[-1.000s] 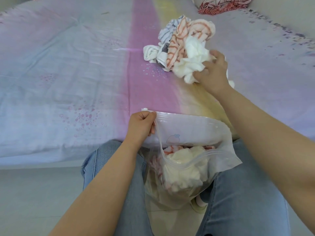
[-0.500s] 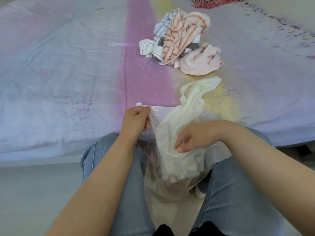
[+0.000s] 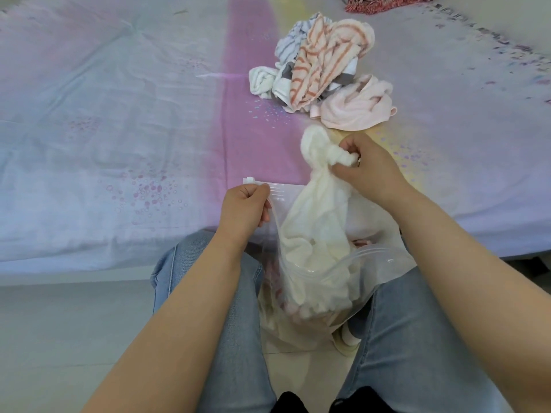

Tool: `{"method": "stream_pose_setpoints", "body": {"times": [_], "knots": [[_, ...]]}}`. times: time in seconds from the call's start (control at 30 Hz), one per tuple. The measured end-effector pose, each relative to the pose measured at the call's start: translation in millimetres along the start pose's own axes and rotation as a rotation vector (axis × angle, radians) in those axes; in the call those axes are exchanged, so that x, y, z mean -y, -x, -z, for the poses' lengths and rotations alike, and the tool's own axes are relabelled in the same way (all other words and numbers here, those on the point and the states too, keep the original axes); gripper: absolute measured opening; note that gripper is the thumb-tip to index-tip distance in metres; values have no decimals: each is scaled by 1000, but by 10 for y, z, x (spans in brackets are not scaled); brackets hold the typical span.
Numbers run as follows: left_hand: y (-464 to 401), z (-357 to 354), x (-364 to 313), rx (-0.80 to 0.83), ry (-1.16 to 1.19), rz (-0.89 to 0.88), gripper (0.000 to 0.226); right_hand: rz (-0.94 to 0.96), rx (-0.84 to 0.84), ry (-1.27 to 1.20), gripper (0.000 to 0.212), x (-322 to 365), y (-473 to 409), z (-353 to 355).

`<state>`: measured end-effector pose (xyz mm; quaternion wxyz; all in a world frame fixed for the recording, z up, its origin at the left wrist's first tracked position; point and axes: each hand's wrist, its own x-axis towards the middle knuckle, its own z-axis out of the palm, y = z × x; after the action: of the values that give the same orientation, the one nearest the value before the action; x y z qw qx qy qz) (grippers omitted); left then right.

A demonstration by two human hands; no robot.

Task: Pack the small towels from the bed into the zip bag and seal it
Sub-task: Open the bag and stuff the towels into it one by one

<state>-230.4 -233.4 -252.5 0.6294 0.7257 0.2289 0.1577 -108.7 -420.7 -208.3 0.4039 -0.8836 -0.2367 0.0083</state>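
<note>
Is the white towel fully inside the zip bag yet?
No, only partly. Its lower part is in the zip bag; the white towel top sticks out, gripped by the right hand.

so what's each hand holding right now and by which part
The left hand pinches the zip bag at the left end of its zip strip. The right hand grips the cream towel by its bunched upper end, its lower part inside the bag.

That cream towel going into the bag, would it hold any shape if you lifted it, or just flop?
Probably flop: the cream towel hangs limp from the right hand, bunching where the fingers pinch it. It looks light, since that pinch alone carries its top end. It seems unlikely to slip, as its fluffy surface should grip. The zip bag, held open by the left hand, sags similarly.
</note>
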Motion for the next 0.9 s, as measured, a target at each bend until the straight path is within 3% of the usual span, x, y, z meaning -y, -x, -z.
{"method": "stream_pose_setpoints", "body": {"times": [0.07,0.2,0.27,0.37,0.53,0.6,0.67,0.73,0.9], "knots": [[-8,-2,3,-3,6,-5,55,105,171,27,27,182,216,10],[-4,2,-3,15,8,-27,51,66,898,534,46,277,500,-183],[24,7,-10,48,-6,-55,46,21,1112,566,54,273,526,-294],[71,43,-26,101,-6,-100,42,-20,1199,502,61,264,445,-367],[97,97,-46,190,-47,-132,43,44,1312,712,55,105,496,-702],[93,96,-38,191,-56,-138,41,68,1275,660,55,75,533,-762],[76,91,-30,171,-59,-140,39,59,1104,507,48,174,479,-614],[55,85,-17,137,-52,-137,38,-52,894,242,27,309,343,-350],[-4,45,-4,73,-42,-130,38,-117,94,-52,12,188,-348,40]]}}
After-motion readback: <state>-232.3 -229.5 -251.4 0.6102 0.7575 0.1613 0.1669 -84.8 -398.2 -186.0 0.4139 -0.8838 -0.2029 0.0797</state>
